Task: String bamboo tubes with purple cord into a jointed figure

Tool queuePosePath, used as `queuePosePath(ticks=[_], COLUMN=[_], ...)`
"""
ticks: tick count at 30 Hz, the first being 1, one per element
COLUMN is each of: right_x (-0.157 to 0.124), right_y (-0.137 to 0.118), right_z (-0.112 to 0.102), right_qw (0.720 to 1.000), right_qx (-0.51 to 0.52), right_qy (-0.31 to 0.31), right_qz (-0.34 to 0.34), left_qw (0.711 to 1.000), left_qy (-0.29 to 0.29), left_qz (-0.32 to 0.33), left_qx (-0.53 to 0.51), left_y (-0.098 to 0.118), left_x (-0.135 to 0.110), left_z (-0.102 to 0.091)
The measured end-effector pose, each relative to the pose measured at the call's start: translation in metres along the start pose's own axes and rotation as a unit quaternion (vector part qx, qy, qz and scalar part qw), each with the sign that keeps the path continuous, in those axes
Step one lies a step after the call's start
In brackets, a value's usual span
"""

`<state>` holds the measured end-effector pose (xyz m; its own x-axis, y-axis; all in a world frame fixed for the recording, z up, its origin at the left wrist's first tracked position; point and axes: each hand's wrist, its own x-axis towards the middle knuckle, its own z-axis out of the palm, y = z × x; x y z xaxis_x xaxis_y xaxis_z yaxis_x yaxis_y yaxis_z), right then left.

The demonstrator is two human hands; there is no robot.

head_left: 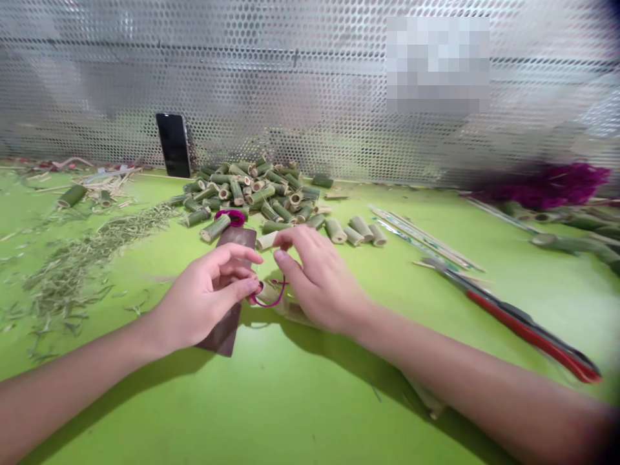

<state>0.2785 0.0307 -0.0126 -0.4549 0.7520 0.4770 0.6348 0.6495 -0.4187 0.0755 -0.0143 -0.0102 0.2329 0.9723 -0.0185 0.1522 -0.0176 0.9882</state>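
Presently, apparently mid-looping: left hand (208,294) pinching one end of magenta cord (271,301), thin, glossy, a slack curve low over green worktop (290,400) between both hands, beside brown strip (227,332); right hand (317,278) curled at cord, grip not discernible; steady fine pinch judged needed next.

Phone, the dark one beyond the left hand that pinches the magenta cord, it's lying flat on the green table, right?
Not quite. The phone is beyond the left hand that pinches the magenta cord, but it is not lying flat: it stands upright on the green table, leaning against the perforated metal wall. The head view shows it.
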Motion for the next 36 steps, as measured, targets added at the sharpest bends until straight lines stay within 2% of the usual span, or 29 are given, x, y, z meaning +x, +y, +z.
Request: queuePosePath(ticks=[2,3,5,7,9,11,16,20,23,28,34,36], right_x=[0.0,0.0,-0.002,-0.005,-0.006,-0.006,0.0,0.001,0.002,0.008,0.015,0.015], right_y=[0.001,0.0,-0.003,-0.008,-0.011,-0.011,-0.004,-0.003,-0.006,-0.005,0.004,0.006], right_z=[-0.004,-0.007,-0.012,-0.018,-0.021,-0.022,-0.018,-0.019,-0.024,-0.029,-0.032,-0.032], right_qw=[0.997,0.994,0.981,0.963,0.96,0.965,0.976,0.99,0.983,0.96,0.948,0.943], right_qx=[-0.028,-0.035,-0.046,-0.061,-0.08,-0.094,-0.121,-0.049,-0.003,0.007,0.107,0.12], right_qy=[0.064,0.075,0.03,-0.059,-0.12,-0.136,-0.095,-0.088,-0.153,-0.263,-0.298,-0.307], right_qz=[-0.038,-0.078,-0.188,-0.254,-0.24,-0.202,-0.153,-0.101,-0.106,-0.099,-0.038,-0.039], left_qw=[1.0,1.0,0.998,0.996,0.994,0.993,0.995,0.998,0.998,0.996,0.997,0.997], left_qy=[0.003,0.003,0.003,0.002,0.004,0.004,0.001,0.004,0.003,-0.005,0.006,0.004], left_qz=[-0.011,-0.019,-0.038,-0.052,-0.058,-0.062,-0.042,-0.018,-0.019,-0.019,-0.017,-0.017], left_qx=[-0.011,-0.02,-0.045,-0.075,-0.096,-0.103,-0.091,-0.066,-0.068,-0.084,-0.074,-0.073], left_y=[-0.001,-0.001,-0.002,-0.002,-0.001,0.0,-0.003,-0.005,-0.004,-0.004,-0.004,-0.004], left_x=[0.0,0.001,0.002,0.005,0.007,0.008,0.008,0.008,0.008,0.009,0.008,0.007], left_z=[-0.001,-0.001,-0.003,-0.004,-0.004,-0.005,-0.005,-0.004,-0.005,-0.005,-0.005,-0.005])
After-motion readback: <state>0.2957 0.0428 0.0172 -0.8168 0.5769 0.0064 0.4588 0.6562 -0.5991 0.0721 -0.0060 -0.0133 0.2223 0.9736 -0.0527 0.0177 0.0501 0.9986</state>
